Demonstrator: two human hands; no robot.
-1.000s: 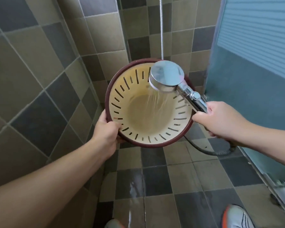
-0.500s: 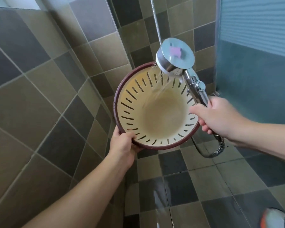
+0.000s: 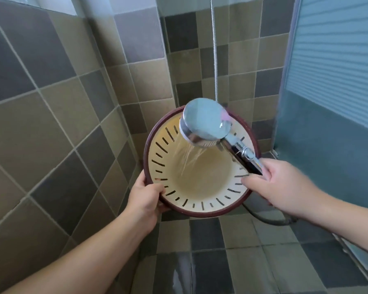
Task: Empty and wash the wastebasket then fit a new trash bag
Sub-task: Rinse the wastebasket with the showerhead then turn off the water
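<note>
The wastebasket (image 3: 202,181) is cream inside with slotted walls and a dark red rim. It is tipped with its opening toward me, held above the tiled floor. My left hand (image 3: 146,198) grips its lower left rim, thumb hooked inside. My right hand (image 3: 278,185) grips the chrome handle of a shower head (image 3: 206,122), which hangs over the basket's upper edge. Water streams from the shower head down into the basket's inside.
Brown and grey tiled walls (image 3: 51,124) close in at the left and behind. A frosted glass shower door (image 3: 331,102) stands at the right. The shower hose (image 3: 216,49) runs up the back wall and loops low on the wet tiled floor (image 3: 221,262).
The shower head has tilted and shifted left over the basket's upper rim, its spray now falling on the left inner wall. Both hands keep their grips. My view has moved.
</note>
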